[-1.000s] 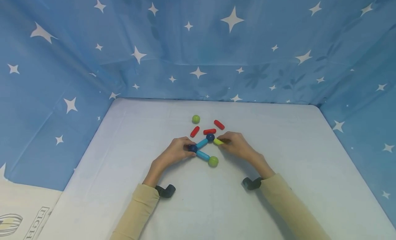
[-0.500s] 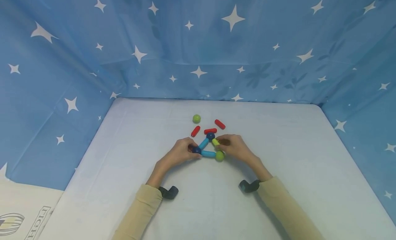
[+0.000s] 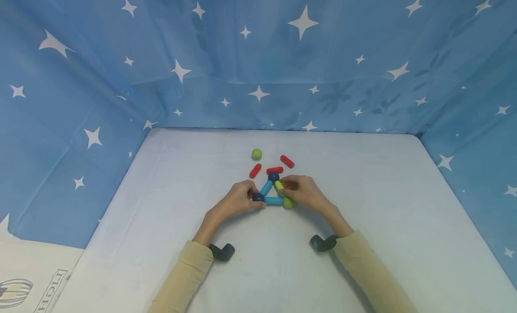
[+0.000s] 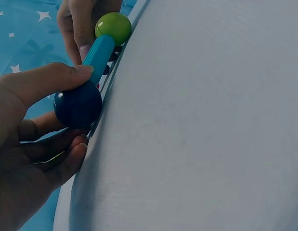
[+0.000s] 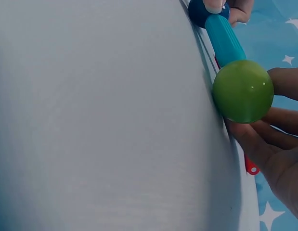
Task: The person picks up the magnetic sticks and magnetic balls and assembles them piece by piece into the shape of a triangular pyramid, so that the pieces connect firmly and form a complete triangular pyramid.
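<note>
In the head view a triangle of magnetic rods and balls sits between both hands. My left hand (image 3: 238,200) grips the dark blue ball (image 4: 77,107) at its left corner, thumb reaching onto a light blue rod (image 4: 98,57). A second light blue rod (image 3: 266,188) slants up to another dark blue ball (image 3: 273,177) at the far corner. My right hand (image 3: 305,192) pinches the yellow-green rod (image 3: 278,185), which runs from that ball toward the green ball (image 5: 243,91) at the right corner. This ball partly covers the right fingers in the right wrist view.
Beyond the triangle lie three red rods, a left one (image 3: 255,171), a middle one (image 3: 274,170) close to the far blue ball, and a right one (image 3: 287,161). A loose green ball (image 3: 256,154) is farther back. A blue star-patterned curtain (image 3: 258,57) borders the white table (image 3: 181,160).
The right hand has brought the yellow-green rod's near end down to the green ball. The lower light blue rod has swung level and the left hand moved slightly right, closing the triangle.
</note>
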{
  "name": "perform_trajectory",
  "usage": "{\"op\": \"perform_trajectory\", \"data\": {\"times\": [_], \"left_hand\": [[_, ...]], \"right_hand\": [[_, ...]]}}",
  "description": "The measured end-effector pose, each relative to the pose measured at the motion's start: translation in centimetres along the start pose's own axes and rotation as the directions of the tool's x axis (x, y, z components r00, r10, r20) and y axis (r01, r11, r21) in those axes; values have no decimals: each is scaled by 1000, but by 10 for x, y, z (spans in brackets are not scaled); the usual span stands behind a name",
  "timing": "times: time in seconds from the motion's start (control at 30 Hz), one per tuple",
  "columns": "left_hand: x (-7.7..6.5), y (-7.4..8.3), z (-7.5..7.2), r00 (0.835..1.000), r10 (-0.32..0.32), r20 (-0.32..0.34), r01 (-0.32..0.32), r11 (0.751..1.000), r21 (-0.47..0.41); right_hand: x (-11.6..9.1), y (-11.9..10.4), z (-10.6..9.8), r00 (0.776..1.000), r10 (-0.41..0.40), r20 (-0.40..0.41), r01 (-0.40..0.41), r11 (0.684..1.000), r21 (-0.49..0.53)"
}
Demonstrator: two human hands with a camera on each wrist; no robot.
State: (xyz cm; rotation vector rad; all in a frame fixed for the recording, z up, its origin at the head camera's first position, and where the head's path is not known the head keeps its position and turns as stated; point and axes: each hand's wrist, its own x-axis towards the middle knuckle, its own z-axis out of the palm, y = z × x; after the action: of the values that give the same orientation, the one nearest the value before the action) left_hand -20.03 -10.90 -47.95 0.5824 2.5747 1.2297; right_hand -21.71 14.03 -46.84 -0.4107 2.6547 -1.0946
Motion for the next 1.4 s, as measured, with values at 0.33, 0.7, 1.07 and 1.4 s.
{"op": "perform_trajectory", "data": {"times": [0.33,0.7,1.07,1.4], "left_hand": [[-1,0,-4,1000,-20,9,20,1000,-21],[21,9,-26,970,-10,-245,36,994,103],[60,8,-29,976,-85,-200,117,982,150],[81,12,-21,981,-114,-155,156,942,296]], "right_hand": [[-5,5,-21,974,7,225,-2,1000,-24],[-9,8,-31,955,9,298,-1,1000,-26],[-10,11,-28,946,1,325,3,1000,-13],[-12,10,-31,946,9,325,-4,1000,-16]]}}
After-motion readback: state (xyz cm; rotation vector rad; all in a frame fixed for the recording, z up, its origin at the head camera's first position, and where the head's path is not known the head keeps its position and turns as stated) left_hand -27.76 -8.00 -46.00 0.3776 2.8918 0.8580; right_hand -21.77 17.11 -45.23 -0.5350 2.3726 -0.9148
